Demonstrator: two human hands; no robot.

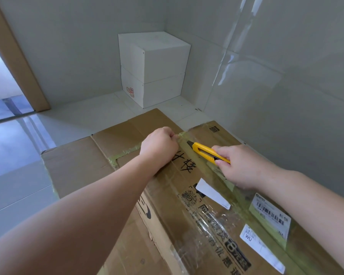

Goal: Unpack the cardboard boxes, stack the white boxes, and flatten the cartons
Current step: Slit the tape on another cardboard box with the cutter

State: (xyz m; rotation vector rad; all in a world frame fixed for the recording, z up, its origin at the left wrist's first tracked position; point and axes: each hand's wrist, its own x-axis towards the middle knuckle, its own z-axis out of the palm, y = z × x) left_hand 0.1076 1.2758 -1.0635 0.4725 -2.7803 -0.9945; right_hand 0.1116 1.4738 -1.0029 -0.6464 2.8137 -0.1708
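Sealed carton: large brown cardboard carton (197, 205) lies directly before me, top flaps closed under yellowish clear tape (224, 175); contents not visible.
Carton markings: black handwritten characters, printed text, a barcode label (270, 213) and a white sticker (213, 192) on the top face.
Flattened carton: a second brown cardboard sheet (83, 155) lies flat on the floor, just beside and partly under the sealed carton's far-left side.
White boxes: two plain white cardboard boxes (157, 66) stacked one on the other in the far corner, against both walls; both closed, contents unseen.
My left hand (159, 144): clenched at the far end of the tape seam, fingertips pinching the tape edge.
My right hand (240, 165): grasping a yellow plastic utility knife (209, 151), its tip at the tape seam.
Surroundings: pale tiled floor (18, 185); brown door frame (14, 56) at far left.
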